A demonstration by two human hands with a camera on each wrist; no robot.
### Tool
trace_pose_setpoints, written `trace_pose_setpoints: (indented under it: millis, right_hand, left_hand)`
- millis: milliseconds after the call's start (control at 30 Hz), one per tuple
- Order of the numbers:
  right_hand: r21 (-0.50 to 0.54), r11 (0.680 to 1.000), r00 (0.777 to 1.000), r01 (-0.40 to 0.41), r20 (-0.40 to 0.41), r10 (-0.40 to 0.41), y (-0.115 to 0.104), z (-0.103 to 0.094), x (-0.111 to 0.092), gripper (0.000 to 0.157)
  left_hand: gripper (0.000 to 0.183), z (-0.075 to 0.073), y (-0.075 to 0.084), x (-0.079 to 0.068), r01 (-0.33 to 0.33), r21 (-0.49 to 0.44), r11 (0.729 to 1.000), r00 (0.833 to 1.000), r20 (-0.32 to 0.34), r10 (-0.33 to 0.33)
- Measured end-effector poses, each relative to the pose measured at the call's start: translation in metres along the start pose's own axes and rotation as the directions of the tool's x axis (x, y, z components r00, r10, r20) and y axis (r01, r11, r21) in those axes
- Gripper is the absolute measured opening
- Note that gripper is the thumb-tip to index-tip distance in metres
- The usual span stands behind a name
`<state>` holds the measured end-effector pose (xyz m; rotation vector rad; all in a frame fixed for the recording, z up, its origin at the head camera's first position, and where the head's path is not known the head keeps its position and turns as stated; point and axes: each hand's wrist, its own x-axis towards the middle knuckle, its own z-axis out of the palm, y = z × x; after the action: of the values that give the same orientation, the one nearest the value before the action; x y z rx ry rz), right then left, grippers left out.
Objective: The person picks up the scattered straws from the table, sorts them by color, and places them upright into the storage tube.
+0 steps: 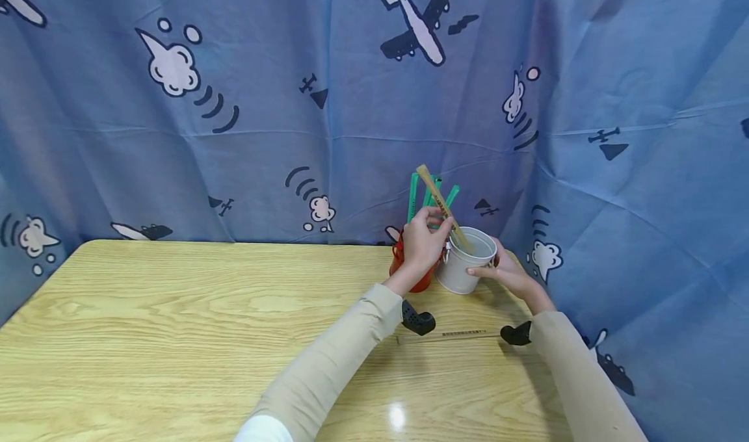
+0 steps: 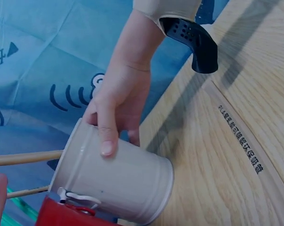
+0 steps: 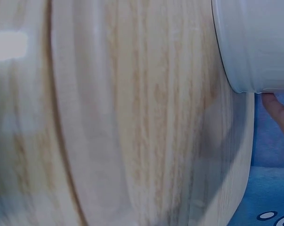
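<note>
My left hand pinches a brown straw in a printed wrapper, which slants down into the white metal bucket. In the left wrist view the held straw crosses the bucket's rim, and a second brown straw shows below it. My right hand grips the bucket's right side, its thumb on the outer wall near the rim. Left of the white bucket stands a red bucket with several green straws, partly hidden behind my left hand.
Another wrapped brown straw lies on the wooden table in front of the buckets. A blue curtain with airplane prints hangs right behind the table's back edge and along its right side. Black wrist-worn devices hang below both sleeves.
</note>
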<state>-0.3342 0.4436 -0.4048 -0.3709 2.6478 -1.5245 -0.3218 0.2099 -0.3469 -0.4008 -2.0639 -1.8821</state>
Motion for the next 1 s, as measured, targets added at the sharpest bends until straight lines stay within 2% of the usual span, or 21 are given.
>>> trace_pose_setpoints:
  millis: [233,467,600,767,900,1000]
  right_hand:
    - [0.015,1.0,1.0,-0.002,0.005,0.002,-0.002,0.003,0.002,0.085]
    - [0.015,1.0,1.0,-0.004,0.008,0.004,-0.003,0.003,0.002,0.085]
    - [0.011,1.0,1.0,-0.002,0.006,0.002,-0.002,0.002,0.002,0.085]
    - [0.001,1.0,1.0,-0.008,-0.005,0.008,-0.001,0.002,0.002,0.086]
    - [-0.004,1.0,1.0,-0.006,-0.017,0.006,0.001,0.001,0.002,0.085]
    - [0.0,1.0,1.0,-0.007,-0.016,0.007,0.001,0.001,0.001,0.085]
  left_hand:
    - [0.022,0.003,-0.009,0.0,0.065,0.079,0.995,0.997,0.031,-0.068]
    - [0.023,0.004,-0.013,-0.001,0.071,0.114,0.991,0.996,0.046,-0.077]
    - [0.026,0.003,-0.011,0.0,0.111,0.027,0.993,0.991,0.073,-0.113]
    - [0.031,0.0,-0.005,0.0,0.223,-0.115,0.968,0.965,0.166,-0.202]
    - [0.04,-0.004,0.001,0.0,0.274,-0.118,0.954,0.944,0.22,-0.244]
    - [0.048,-0.009,0.002,-0.001,0.283,-0.115,0.952,0.939,0.236,-0.251]
